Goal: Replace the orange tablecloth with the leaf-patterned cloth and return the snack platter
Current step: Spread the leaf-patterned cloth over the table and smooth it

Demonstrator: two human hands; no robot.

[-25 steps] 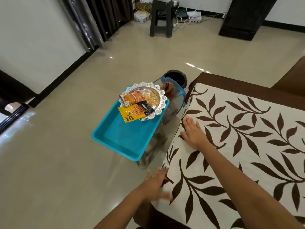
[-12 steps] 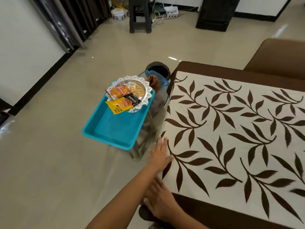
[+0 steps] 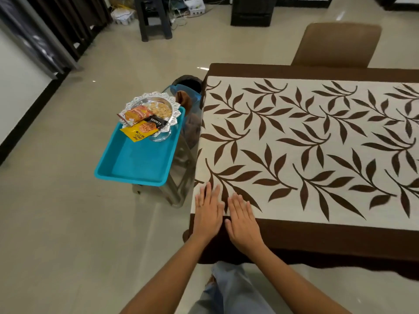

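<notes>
Leaf-patterned cloth (image 3: 306,143) covers the tabletop, my left hand (image 3: 207,215) and right hand (image 3: 243,223) flat with straight fingers (image 3: 209,192) on its near-left corner, where an uneven push could wrinkle or skew it.

Left hand (image 3: 207,210), right hand (image 3: 243,219): formerly spread apart along the counter's left edge; now flat, side by side on the leaf-patterned cloth (image 3: 294,141), near-left corner.

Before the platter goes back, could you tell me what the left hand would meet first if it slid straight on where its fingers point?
Nothing, it seems: the left hand lies flat on the leaf-patterned cloth, which looks bare ahead.
</notes>
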